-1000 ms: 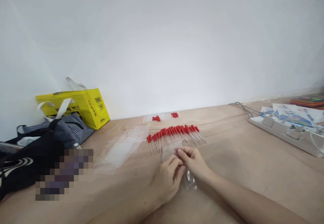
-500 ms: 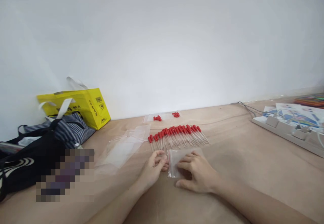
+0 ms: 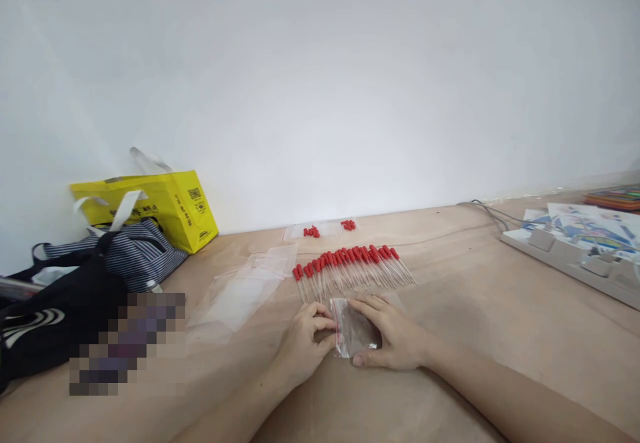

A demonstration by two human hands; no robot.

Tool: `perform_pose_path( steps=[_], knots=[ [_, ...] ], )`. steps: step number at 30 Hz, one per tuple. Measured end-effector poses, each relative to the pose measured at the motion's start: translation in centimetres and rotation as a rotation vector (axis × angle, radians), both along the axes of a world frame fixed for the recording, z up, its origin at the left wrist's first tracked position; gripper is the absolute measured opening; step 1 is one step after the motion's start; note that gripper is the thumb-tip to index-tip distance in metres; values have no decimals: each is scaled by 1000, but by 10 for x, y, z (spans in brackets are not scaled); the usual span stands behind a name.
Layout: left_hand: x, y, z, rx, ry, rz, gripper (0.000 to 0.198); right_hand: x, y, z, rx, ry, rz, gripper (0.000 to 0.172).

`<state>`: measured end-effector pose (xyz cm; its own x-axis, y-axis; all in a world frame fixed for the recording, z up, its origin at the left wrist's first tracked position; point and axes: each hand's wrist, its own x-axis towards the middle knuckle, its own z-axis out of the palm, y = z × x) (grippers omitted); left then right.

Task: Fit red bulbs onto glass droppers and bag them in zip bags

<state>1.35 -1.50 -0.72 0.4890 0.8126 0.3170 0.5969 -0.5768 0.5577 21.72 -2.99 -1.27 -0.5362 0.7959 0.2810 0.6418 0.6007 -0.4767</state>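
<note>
A small clear plastic bag (image 3: 354, 328) lies on the tan table between my hands. My left hand (image 3: 305, 344) pinches the bag's left edge with curled fingers. My right hand (image 3: 393, 339) cups the bag's right side, thumb and fingers around it. Just beyond the bag lies a row of several clear droppers with red bulbs (image 3: 353, 266), side by side. Two little heaps of red bulbs (image 3: 311, 232) rest on a clear bag near the wall.
A stack of flat clear bags (image 3: 240, 289) lies left of the droppers. A yellow bag (image 3: 165, 206), a striped bag (image 3: 125, 256) and a black bag (image 3: 55, 316) sit at the far left. A white power strip (image 3: 565, 256) with cables and printed sheets is at the right.
The hands first worked together at the bag's mouth, then the right hand pressed the bag flat on the table. Now both hands grip the bag's sides.
</note>
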Motion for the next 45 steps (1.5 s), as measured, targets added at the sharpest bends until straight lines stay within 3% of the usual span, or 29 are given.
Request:
perform_pose_path(
  steps=[6, 10, 14, 20, 27, 29, 33, 34, 38, 45],
  knots=[
    [-7, -2, 8, 28, 158, -377, 23, -1, 0, 5, -30, -22, 39, 87],
    [-11, -1, 10, 19, 316, -371, 36, 0, 0, 4, -48, -15, 26, 87],
    [-12, -1, 11, 83, 321, -369, 42, 3, 0, 3, -92, 37, 27, 94],
    [-12, -2, 17, 183, 368, -433, 32, 5, 4, 4, -108, 84, 28, 96],
    [-13, -4, 22, 118, 306, -507, 25, -4, 5, -1, -64, 80, -30, 84],
    [-16, 1, 19, 82, 188, -370, 21, -4, 5, 0, -61, 68, -46, 86],
    [-25, 27, 12, 29, 90, 348, 19, -2, 4, 3, -52, 5, -25, 96],
    [-28, 35, 12, 17, 109, 445, 14, -1, 4, 4, -49, -12, -8, 98],
    [-33, 64, 16, -33, 168, 597, 14, -2, 3, 7, -50, -54, 27, 97],
    [-21, 86, 24, -197, 219, 690, 26, -2, 3, 6, -44, -63, 35, 94]
  ],
)
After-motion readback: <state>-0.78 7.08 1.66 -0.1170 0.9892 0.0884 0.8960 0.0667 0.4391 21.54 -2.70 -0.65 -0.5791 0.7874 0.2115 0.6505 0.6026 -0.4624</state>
